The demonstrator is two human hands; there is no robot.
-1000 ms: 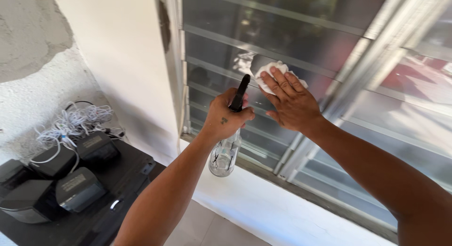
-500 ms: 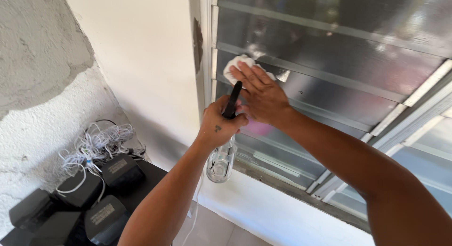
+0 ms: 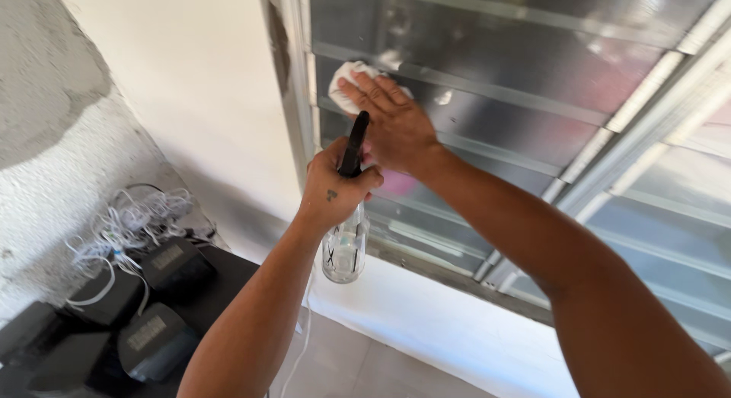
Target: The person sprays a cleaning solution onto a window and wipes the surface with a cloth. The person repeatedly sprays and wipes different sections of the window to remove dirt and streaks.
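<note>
Since the earlier frames the white cloth (image 3: pixel 346 84) and the right hand (image 3: pixel 392 124) on it are sliding left along the glass, now sitting close to the window frame (image 3: pixel 293 78) at the left edge of the pane; the view is also shifting, so the black boxes are dropping lower left.

Cloth is bunched and crumpled, bright white, mostly covered by the fingers, only its upper-left part showing. It is lying flat against a louvre glass slat (image 3: pixel 495 70), upper left of the window. Right hand is pressing it there with fingers spread and flat, palm toward the glass, which looks like a grip for rubbing pressure rather than carrying.

Left hand (image 3: pixel 335 186) is wrapping closed around the neck of a clear spray bottle (image 3: pixel 344 249), black trigger head (image 3: pixel 353 145) sticking up above the fist and pointing toward the glass just below the cloth. Bottle is hanging upright in the air, clear of the sill, body transparent with dark markings; liquid level is hard to tell. Holding it close beside the wiping hand is keeping it ready at the same slat.

Outward: the white sill (image 3: pixel 426 322) is running under the window. Lower left, a dark table (image 3: pixel 221 280) is carrying several black boxes (image 3: pixel 156 341) and a tangle of white cable (image 3: pixel 129 223) against the rough white wall (image 3: pixel 53 177).
</note>
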